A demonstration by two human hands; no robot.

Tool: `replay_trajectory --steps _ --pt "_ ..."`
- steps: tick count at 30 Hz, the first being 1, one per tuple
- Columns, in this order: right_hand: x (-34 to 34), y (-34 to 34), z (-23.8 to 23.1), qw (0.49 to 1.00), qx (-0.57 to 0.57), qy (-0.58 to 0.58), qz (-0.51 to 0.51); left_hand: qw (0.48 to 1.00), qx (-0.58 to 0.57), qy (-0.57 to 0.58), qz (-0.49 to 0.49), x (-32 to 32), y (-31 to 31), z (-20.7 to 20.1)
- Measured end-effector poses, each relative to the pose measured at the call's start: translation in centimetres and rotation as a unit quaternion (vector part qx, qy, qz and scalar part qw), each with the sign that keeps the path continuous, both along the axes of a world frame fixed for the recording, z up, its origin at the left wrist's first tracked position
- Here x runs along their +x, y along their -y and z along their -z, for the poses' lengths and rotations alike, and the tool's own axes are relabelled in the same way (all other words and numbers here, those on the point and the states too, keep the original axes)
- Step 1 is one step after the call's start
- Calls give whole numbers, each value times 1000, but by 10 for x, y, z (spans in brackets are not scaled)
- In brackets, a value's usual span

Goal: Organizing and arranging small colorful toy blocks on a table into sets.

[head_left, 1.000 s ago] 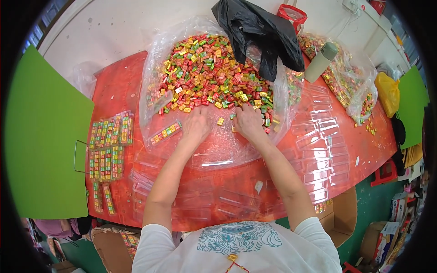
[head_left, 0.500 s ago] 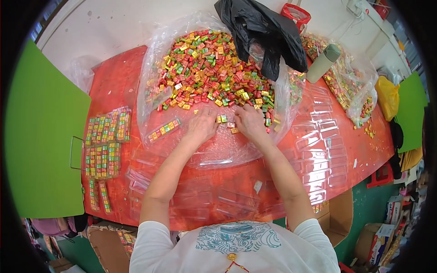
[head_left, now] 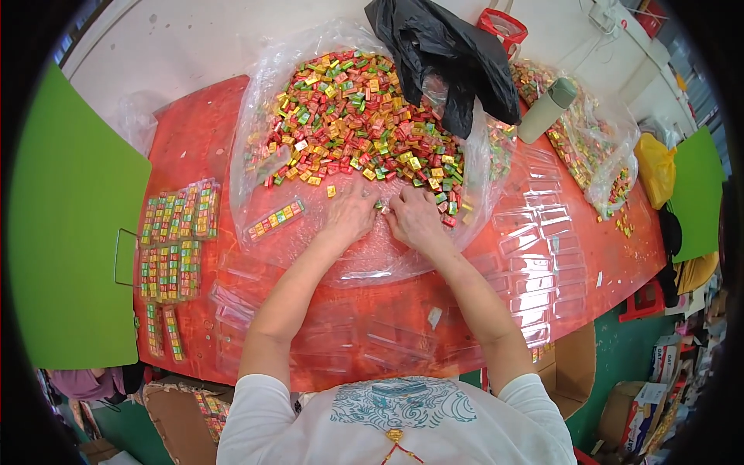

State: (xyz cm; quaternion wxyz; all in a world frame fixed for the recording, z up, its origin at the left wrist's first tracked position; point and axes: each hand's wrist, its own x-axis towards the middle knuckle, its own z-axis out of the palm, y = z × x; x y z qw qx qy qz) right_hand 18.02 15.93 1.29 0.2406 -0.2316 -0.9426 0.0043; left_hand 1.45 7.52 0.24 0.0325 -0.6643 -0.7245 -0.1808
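A large heap of small foil-wrapped candies (head_left: pixel 349 116) in red, yellow, green and orange lies on a spread clear plastic bag (head_left: pixel 310 232). At its near edge, my left hand (head_left: pixel 353 212) rests low with its fingers curled inward; what they hold is hidden. Close beside it, my right hand (head_left: pixel 417 220) has its fingers bent together at a few wrapped candies (head_left: pixel 381 208), mostly covered by the two hands. One yellow candy (head_left: pixel 332 191) lies apart by my left fingers. Left of that hand sits a clear tray filled with a row of candies (head_left: pixel 275 221).
Filled candy trays (head_left: pixel 170 271) are stacked at the left of the red table (head_left: pixel 194 124). Empty clear trays (head_left: pixel 535 256) spread on the right. A black bag (head_left: pixel 457 62), a bottle (head_left: pixel 546 110) and another candy bag (head_left: pixel 589 147) stand behind. Green panels (head_left: pixel 77 225) flank the table.
My hands have come closer together, the right moving left. The candies that lay loose between them are now mostly hidden under the fingers.
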Motion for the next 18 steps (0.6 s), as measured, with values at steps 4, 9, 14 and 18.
replay_trajectory --steps 4,9,14,18 --pt "-4 -4 0 999 -20 -1 42 999 -34 38 -3 7 9 -7" --pt "-11 1 -4 999 -30 -16 42 999 -21 38 -31 10 11 -9" --pt "9 -14 9 995 -54 -52 63 998 -28 34 -55 21 7 -17" --pt "9 -13 15 998 -50 -4 47 999 1 -21 -40 20 1 -4"
